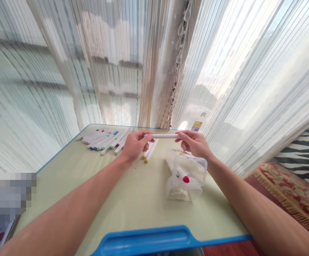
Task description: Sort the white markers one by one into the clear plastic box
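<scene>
A white marker (165, 136) is held level above the table between my two hands. My left hand (138, 142) pinches its left end and my right hand (193, 143) pinches its right end. Below my right hand lies a clear plastic case (204, 170), its open end toward me. Inside that case is a white marker with a red end (185, 179). Close by my left hand, a couple of white markers with yellow ends (146, 160) lie on the table, partly hidden by the fingers.
Several white markers with coloured ends (101, 140) lie spread at the table's back left. A clear container with a yellow label (197, 125) stands at the back right. The pale green table (133, 206) has a blue tray edge (146, 241) in front. Sheer curtains (111, 71) hang behind.
</scene>
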### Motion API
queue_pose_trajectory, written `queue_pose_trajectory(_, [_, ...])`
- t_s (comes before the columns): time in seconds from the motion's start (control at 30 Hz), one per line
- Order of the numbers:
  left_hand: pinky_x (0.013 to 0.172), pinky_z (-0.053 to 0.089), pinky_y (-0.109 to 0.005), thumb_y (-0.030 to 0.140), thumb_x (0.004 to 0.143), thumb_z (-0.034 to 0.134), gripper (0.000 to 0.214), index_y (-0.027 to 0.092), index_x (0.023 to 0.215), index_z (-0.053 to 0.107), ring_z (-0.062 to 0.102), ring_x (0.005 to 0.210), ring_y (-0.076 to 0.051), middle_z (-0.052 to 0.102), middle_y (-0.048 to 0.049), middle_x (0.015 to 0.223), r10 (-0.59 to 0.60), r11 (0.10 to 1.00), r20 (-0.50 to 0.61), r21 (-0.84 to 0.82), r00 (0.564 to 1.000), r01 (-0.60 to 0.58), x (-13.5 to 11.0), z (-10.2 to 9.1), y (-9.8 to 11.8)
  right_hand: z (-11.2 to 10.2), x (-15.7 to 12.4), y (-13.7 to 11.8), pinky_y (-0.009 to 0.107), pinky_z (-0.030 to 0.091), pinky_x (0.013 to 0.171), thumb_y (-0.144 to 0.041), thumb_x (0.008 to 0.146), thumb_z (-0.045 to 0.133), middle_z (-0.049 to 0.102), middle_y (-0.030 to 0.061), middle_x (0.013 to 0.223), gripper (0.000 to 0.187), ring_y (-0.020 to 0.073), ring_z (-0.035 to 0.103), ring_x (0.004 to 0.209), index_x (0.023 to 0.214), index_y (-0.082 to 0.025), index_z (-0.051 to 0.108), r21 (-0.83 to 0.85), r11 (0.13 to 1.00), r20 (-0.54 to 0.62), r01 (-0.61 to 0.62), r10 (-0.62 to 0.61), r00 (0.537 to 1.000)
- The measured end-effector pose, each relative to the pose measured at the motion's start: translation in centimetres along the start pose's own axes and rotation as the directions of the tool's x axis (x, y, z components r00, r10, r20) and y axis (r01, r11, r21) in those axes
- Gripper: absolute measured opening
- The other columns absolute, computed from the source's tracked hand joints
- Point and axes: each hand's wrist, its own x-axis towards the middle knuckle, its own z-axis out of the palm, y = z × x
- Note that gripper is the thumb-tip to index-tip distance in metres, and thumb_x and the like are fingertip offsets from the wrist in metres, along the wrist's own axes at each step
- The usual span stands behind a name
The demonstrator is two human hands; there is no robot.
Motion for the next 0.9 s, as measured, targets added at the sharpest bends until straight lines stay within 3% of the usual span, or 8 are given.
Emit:
queue_pose_trajectory(0.2, [0.043,0.034,-0.022,0.034,0.074,0.078,0.032,0.009,0.095,0.073,0.049,0.045,-0.006,0.070,-0.0052,0.073,0.026,0.999,0.013,0.040,1.000,-0.027,-0.04,-0.08,-0.08,0.04,-0.04,-0.07,0.022,0.030,0.037,-0.047,0.068,0.085,0.070,0.0032,0.066,0.038,0.0056,0.045,0.040,0.087,-0.015,0.075,-0.014,0.999,0.022,0.029,-0.028,0.999])
queue_pose_trajectory(0.9, [0.045,0.039,-0.023,0.027,0.083,0.067,0.030,0.012,0.109,0.069,0.053,0.046,-0.007,0.075,-0.0113,0.093,-0.018,0.990,0.047,-0.137,0.999,0.024,0.20,-0.21,0.00,-0.37,0.29,0.13,0.024,0.021,0.038,-0.048,0.076,0.078,0.075,0.0063,0.082,0.037,0.0061,0.047,0.040,0.099,-0.018,0.075,0.086,0.996,-0.012,-0.003,0.004,1.000])
